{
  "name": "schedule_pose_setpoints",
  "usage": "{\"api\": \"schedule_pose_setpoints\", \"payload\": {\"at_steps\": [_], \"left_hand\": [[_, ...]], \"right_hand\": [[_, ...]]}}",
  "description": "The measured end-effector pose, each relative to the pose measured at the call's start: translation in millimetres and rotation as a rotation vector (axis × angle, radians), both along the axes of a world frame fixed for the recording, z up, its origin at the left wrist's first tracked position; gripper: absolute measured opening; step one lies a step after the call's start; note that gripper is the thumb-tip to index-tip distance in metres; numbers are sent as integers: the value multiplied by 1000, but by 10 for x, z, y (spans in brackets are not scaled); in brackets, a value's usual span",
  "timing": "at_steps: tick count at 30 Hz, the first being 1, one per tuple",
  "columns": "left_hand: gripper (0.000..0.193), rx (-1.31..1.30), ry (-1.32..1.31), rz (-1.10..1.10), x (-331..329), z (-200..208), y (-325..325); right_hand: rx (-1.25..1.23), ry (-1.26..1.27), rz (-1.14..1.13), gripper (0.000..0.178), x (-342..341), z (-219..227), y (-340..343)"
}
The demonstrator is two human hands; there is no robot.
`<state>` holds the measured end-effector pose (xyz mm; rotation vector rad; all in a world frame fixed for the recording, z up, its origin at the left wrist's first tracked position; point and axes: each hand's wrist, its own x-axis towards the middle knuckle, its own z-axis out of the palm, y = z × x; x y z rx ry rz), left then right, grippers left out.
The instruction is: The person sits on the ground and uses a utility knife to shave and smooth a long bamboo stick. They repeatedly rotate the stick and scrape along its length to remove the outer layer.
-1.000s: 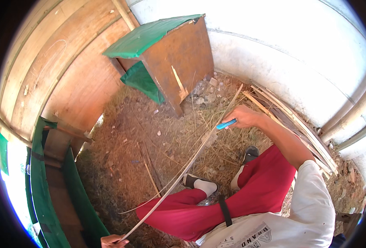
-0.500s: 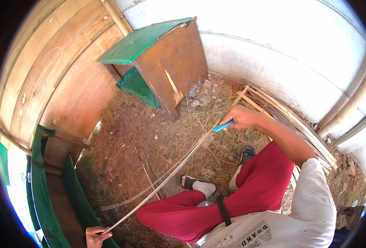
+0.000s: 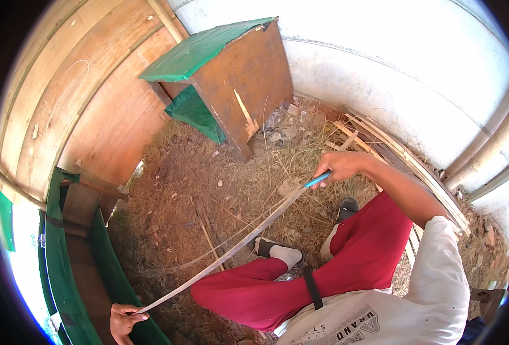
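Observation:
A long pale strip of wood or bamboo (image 3: 227, 256) slants across in front of me, from lower left up to the right. My left hand (image 3: 124, 321) pinches its lower end between thumb and fingers. Closed around a slim blue cutter knife (image 3: 318, 180), my right hand (image 3: 343, 165) is at the strip's upper end, the knife against the strip. The blade cannot be made out. Behind the strip curves a thin, faint pale sliver (image 3: 194, 263), its far end blurred. Both my knees, in red trousers (image 3: 346, 259), are bent below the strip.
A brown wooden cabinet (image 3: 243, 75) with a green cover leans near the white wall (image 3: 381, 34). Several wooden slats (image 3: 410, 161) lie along that wall. A green-covered trough-like frame (image 3: 64, 259) stands at left. Dry grass and debris cover the dirt floor (image 3: 174, 172).
My left hand has moved slightly left and up with the strip's end. My right hand and the knife have shifted a little right. The strip now bows and shows its wider face.

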<state>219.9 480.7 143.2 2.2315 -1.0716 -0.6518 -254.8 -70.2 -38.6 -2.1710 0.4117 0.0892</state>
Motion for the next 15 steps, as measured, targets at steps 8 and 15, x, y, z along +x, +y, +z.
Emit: {"api": "schedule_pose_setpoints", "payload": {"at_steps": [8, 15], "left_hand": [[16, 209, -16, -107, -229, 184, -420], [14, 117, -31, -105, -378, 143, -441]], "right_hand": [[-333, 298, 112, 19, 27, 79, 32], [-667, 231, -223, 17, 77, 227, 367]]}}
